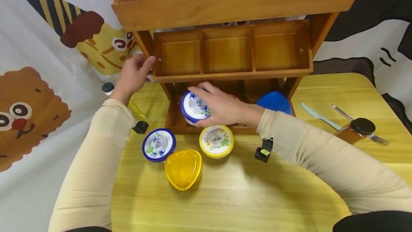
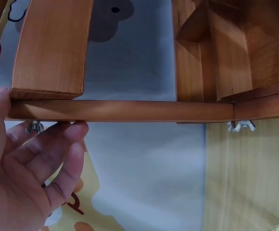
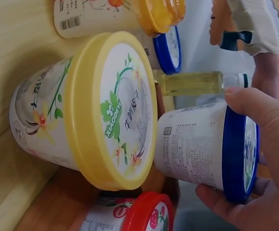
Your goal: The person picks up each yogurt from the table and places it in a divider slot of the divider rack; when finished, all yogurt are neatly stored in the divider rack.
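My right hand grips a blue-lidded tub by its lid at the front of the wooden rack's bottom shelf; the right wrist view shows fingers curled over the tub. My left hand holds the rack's left post, with fingers under a wooden bar. On the table in front stand another blue-lidded tub, a yellow-lidded tub and a yellow triangular-lidded cup. A red-lidded tub sits in the bottom shelf.
A blue lid shows in the bottom shelf at right. A knife, a fork and a black-capped jar lie on the yellow table at right. A bottle of yellow liquid lies left of the rack. Middle shelf compartments hold nothing.
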Demonstrator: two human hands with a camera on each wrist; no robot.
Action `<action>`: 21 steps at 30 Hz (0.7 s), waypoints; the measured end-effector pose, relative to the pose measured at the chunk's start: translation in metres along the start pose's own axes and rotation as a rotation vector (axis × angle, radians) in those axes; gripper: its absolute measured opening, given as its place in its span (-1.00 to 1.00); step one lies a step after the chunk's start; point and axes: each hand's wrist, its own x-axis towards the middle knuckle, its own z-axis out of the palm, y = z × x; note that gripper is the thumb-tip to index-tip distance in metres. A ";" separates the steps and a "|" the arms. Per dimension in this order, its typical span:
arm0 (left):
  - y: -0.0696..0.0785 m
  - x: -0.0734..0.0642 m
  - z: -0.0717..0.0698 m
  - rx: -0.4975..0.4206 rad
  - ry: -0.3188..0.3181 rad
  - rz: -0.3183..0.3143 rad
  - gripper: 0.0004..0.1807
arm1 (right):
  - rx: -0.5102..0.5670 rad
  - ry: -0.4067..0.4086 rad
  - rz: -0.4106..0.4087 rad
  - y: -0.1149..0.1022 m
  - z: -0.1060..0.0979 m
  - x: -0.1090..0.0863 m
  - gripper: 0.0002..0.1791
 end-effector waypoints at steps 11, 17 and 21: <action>-0.001 0.000 -0.001 -0.010 -0.009 -0.030 -0.36 | 0.018 -0.131 0.031 0.007 0.008 0.034 0.09; 0.002 0.000 0.000 -0.021 -0.003 -0.038 -0.39 | 0.017 -0.181 0.052 0.007 0.009 0.048 0.08; 0.002 0.001 0.001 -0.022 0.002 -0.038 -0.41 | 0.010 -0.192 0.059 0.009 0.013 0.055 0.08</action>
